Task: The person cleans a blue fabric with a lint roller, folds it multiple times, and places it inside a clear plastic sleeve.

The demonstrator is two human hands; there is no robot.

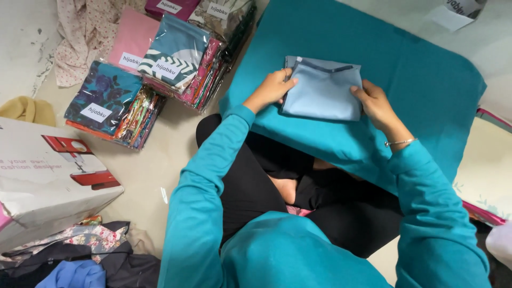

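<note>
A folded light blue cloth [324, 94] lies on a large teal fabric [416, 69] spread over the floor and my lap. My left hand [272, 88] grips the folded cloth's left edge, thumb on top. On the opposite side, my right hand [375, 104] holds its right edge; a thin bracelet sits on that wrist. Both arms wear teal sleeves. The folded cloth shows a darker blue hem along its top.
Stacks of folded patterned cloths in clear plastic bags [154, 69] stand on the floor to the left. A white cardboard box with a red machine picture [48, 176] sits at the near left, above a pile of loose clothes [80, 256]. A floral cushion [485, 176] lies at right.
</note>
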